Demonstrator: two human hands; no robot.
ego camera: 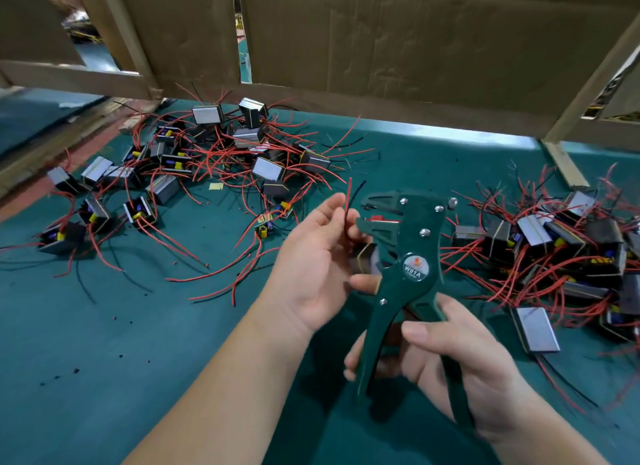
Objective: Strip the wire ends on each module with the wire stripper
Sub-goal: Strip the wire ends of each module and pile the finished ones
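Observation:
My right hand (446, 357) grips the two handles of a dark green wire stripper (408, 264), whose jaws point up and left and stand apart. My left hand (311, 260) holds a small black module (363, 260) just left of the jaws and pinches its red wire (348, 201) and black wire (356, 189) between thumb and fingers. Both wire ends stick up above my fingers, close to the jaws but outside them. Most of the module is hidden behind my fingers and the tool.
A heap of modules (221, 153) with red and black wires lies at the back left on the green mat (104, 326). Another heap of modules (561, 257) lies at the right. Cardboard panels (381, 42) and a wooden frame stand behind. Small bits of insulation dot the mat.

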